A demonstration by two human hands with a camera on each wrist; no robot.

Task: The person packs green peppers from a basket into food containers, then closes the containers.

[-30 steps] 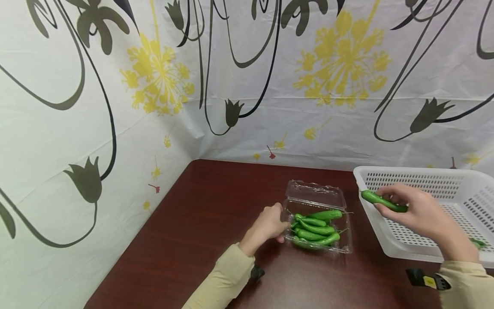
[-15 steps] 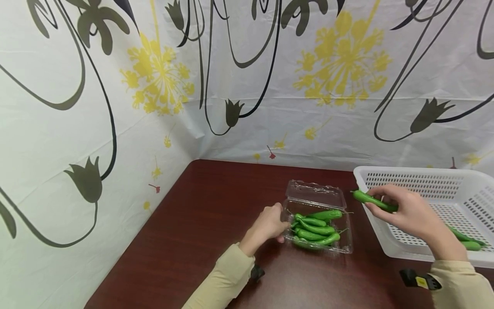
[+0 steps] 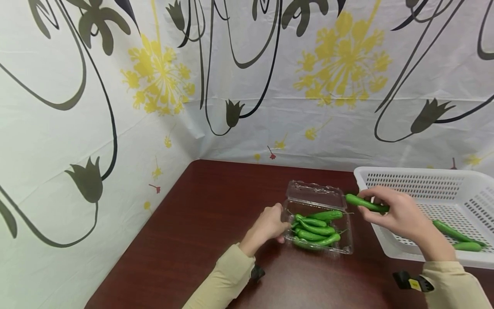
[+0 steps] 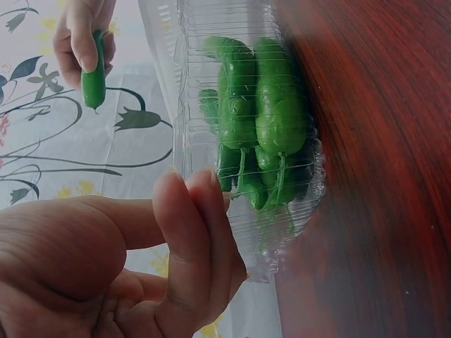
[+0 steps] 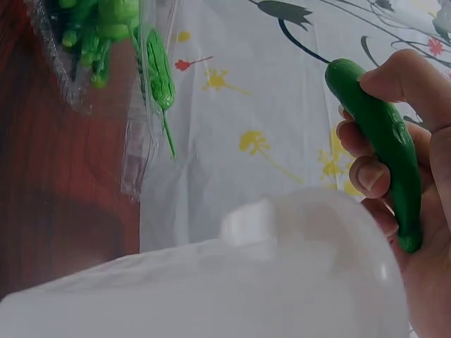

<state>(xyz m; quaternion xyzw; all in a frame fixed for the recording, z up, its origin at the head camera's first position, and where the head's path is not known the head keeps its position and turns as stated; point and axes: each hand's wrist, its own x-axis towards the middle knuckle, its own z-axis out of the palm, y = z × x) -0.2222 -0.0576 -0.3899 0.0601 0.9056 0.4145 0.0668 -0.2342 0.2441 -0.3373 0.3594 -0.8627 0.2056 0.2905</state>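
Between the thumb and fingers of my right hand (image 3: 401,214) is a green chili pepper (image 3: 364,203), held above the left rim of the white basket. Its whole length shows in the right wrist view, thumb on one side and fingertips on the other. My left hand (image 3: 268,225) grips the left edge of a clear plastic clamshell box (image 3: 346,244), which stands on the table with its lid (image 3: 316,195) folded back. Several green peppers (image 4: 282,105) lie in the box, stems pointing different ways.
The white perforated basket (image 3: 409,170) stands on the right of the dark red table (image 3: 224,193). Inside it lie a long pepper (image 3: 451,231) and another pepper (image 3: 468,246), partly behind my right forearm. A patterned white sheet (image 3: 254,77) rises along the table's back and left edges.
My right hand has moved left with the pepper, from over the basket's inside to its left rim, uncovering peppers in the basket. My left hand and the box have stayed in place.
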